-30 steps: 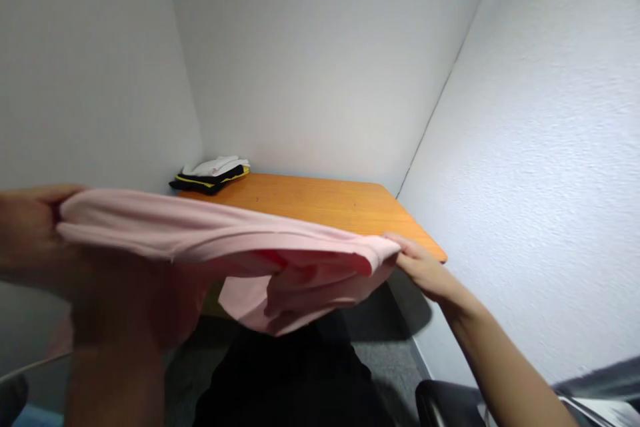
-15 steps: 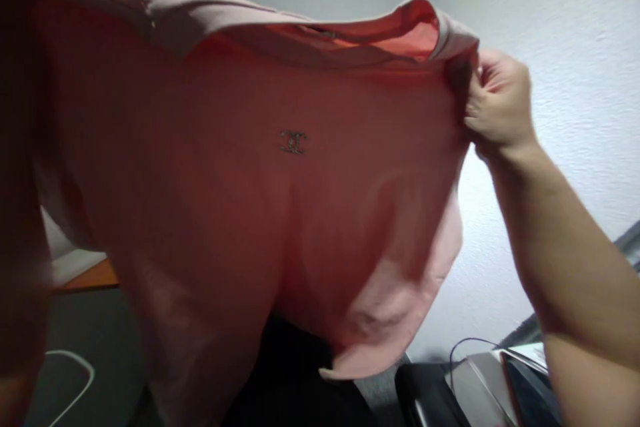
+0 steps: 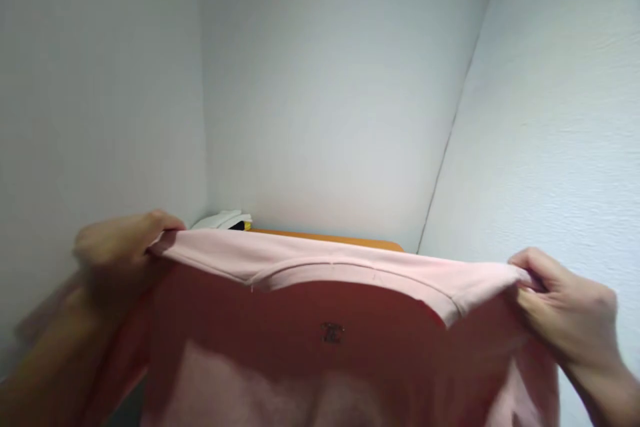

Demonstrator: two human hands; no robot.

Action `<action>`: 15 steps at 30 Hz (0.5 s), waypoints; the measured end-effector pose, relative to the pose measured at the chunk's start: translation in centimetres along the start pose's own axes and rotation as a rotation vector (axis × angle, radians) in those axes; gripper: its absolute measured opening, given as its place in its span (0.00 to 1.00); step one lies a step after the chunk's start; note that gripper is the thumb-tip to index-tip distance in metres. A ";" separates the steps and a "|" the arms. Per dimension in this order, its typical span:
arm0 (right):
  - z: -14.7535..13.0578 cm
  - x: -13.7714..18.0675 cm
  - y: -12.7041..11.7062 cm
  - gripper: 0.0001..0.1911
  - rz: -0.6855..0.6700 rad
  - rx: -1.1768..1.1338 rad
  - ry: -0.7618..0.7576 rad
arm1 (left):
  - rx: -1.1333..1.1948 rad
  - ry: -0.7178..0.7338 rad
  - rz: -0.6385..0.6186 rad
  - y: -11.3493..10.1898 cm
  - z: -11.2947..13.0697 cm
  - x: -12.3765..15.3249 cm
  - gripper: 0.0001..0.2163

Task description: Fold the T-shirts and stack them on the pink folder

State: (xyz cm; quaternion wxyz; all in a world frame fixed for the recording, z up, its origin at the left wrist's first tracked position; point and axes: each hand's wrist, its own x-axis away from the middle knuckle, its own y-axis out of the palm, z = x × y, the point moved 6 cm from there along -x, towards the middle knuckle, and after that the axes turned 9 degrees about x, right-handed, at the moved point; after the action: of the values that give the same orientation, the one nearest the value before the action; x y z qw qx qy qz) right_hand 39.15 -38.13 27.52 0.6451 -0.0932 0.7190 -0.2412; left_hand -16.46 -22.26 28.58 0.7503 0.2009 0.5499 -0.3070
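A pink T-shirt (image 3: 325,340) with a small dark logo on the chest hangs spread out in front of me, neckline up. My left hand (image 3: 117,250) pinches its left shoulder, fingers closed on the cloth. My right hand (image 3: 565,310) grips the right shoulder the same way. The shirt hides most of the orange table (image 3: 330,238) behind it; only a thin strip of the table's far edge shows above the collar.
A small stack of folded clothes (image 3: 225,219), white on top with black and yellow below, lies at the table's far left corner. White walls close in on the left, back and right.
The shirt, held high and close to the camera half a second ago, has come down and is now stretched flat between both hands. The view has tipped back up to the walls.
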 end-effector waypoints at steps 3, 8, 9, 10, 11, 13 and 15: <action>-1.2 -6.5 8.8 0.07 -0.092 0.096 -0.089 | -0.296 0.088 -0.403 10.1 -1.1 -2.0 0.16; -6.2 -11.2 25.2 0.22 -0.381 0.290 -0.062 | -0.329 0.034 -0.742 25.7 -4.2 -0.2 0.24; -7.0 -9.9 27.8 0.23 -0.444 0.302 -0.029 | -0.331 0.017 -0.808 27.7 -4.9 2.0 0.23; -7.9 -8.0 30.4 0.23 -0.544 0.281 -0.025 | -0.331 -0.005 -0.876 29.2 -5.8 4.6 0.19; -8.7 -5.6 32.9 0.24 -0.674 0.247 -0.046 | -0.330 -0.027 -0.947 30.2 -6.7 7.5 0.17; -9.5 -0.8 36.4 0.25 -0.784 0.215 -0.063 | -0.338 -0.079 -1.069 31.5 -8.9 13.1 0.19; -9.1 3.2 39.3 0.29 -0.864 0.202 -0.059 | -0.371 -0.161 -1.159 32.2 -11.5 17.6 0.25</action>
State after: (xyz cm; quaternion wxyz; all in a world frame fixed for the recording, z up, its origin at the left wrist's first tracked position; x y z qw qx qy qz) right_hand 36.73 -3.45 6.77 0.5113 -0.3286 0.5680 -0.5550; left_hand 1.08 4.36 7.09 0.5230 -0.2885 0.5555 -0.5785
